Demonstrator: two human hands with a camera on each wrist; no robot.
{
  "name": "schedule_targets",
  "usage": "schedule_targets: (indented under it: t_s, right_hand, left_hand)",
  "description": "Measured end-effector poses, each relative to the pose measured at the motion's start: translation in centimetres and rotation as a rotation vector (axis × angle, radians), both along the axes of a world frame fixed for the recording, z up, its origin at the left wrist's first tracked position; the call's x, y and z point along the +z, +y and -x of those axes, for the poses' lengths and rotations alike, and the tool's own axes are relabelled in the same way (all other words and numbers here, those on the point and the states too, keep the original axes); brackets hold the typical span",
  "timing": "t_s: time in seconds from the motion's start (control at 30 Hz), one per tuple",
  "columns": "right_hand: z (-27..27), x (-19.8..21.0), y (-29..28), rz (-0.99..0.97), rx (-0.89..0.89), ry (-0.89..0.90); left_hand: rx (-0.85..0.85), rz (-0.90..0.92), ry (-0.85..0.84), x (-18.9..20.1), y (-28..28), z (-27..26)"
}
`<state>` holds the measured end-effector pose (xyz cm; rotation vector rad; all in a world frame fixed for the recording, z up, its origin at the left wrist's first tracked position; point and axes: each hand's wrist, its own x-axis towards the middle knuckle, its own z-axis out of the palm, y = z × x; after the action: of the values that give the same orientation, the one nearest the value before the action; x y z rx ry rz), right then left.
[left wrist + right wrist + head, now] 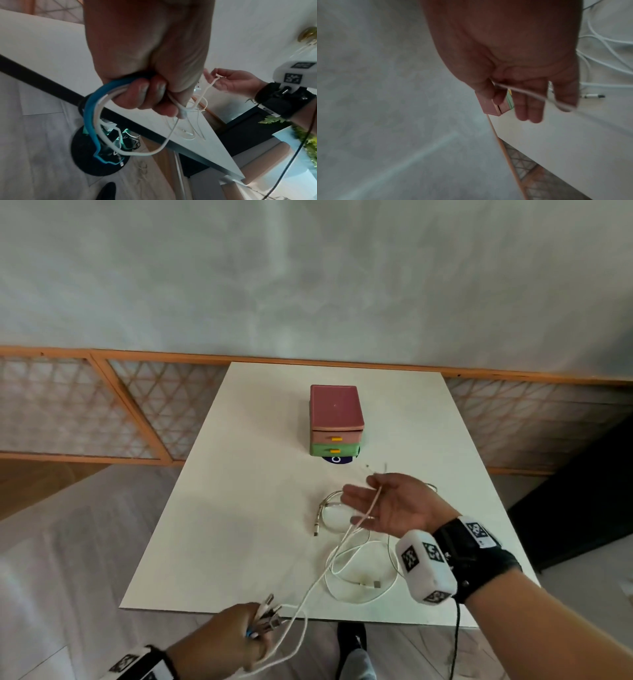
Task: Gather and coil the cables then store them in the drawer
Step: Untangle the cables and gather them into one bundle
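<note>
Currently left grip (236, 635) fisted round a bundle of cables (96, 108), blue and white, plugs poking out. Right grip (387, 503) fingers spread, palm up, white cable (368, 508) draped across it. More cables (359, 573) looped on worktop (239, 508) beneath. Drawer unit (335, 422) beyond, closed.

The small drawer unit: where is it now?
In the head view, the drawer unit stands at the table's far middle, drawers shut, beyond the right hand.
</note>
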<state>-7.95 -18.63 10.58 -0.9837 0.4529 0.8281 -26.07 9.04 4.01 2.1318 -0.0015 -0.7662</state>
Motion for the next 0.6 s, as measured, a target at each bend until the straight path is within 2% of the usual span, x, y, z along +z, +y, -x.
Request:
schedule_targets:
  t_s: [0.13, 0.23, 0.3, 0.37, 0.43, 0.5, 0.6]
  right_hand:
    - [-1.3, 0.5, -1.4, -0.031, -0.266, -0.020]
    - [-0.6, 1.4, -1.6, 0.024, -0.221, -0.095]
    - [0.6, 2.0, -1.4, 0.061, -0.167, -0.171]
    - [2.4, 2.3, -1.3, 0.093, -0.091, -0.246]
    - [4.5, 1.7, -1.7, 0.112, 0.027, -0.293]
    - [6.5, 0.9, -1.9, 0.176, 0.212, -0.338]
    - [9.7, -0.7, -2.5, 0.419, 0.549, -0.368]
  left_hand:
    - [0.113, -0.153, -0.019, -2.8, 1.4, 2.3]
    - [0.192, -0.031, 0.045, -2.9, 1.7, 2.4]
    - [0.400, 0.089, 0.020, -1.4, 1.3, 1.3]
    - [0.604, 0.138, -0.019, -0.3, 1.2, 0.1]
    - [0.735, 0.225, -0.030, 0.6, 1.0, -0.9]
    - [0.783, 0.372, -0.047, 2.2, 0.7, -2.1]
    - [0.819, 0.513, -0.147, 4.4, 0.3, -4.7]
